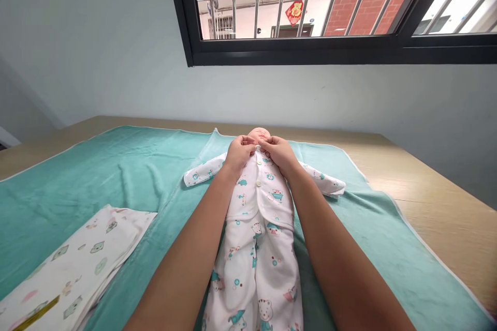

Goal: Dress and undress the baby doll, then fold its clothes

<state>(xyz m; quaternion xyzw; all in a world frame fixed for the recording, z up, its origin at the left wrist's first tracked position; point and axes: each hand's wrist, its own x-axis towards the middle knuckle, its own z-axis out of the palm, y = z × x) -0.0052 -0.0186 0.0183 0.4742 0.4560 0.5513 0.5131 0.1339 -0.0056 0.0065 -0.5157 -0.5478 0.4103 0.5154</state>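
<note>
A baby doll (259, 134) lies on its back, its head at the far end. It wears a white long-sleeved baby jacket (243, 199) with small animal prints and buttons down the front, and matching printed trousers (267, 274). At the neckline, my left hand (239, 154) pinches the left side of the jacket's collar. My right hand (282, 154) pinches the collar from the other side, close to the left fingertips. Both sleeves stretch out sideways. Two buttons show below my hands; the collar fastening is largely hidden by my fingers.
A teal blanket (128, 165) with pale edging lies beneath the doll on a wooden table (435, 186). At the lower left is a folded white printed cloth (85, 253) with a yellowish strip (37, 314). Behind stand a pale wall (116, 88) and a black-framed barred window (295, 53).
</note>
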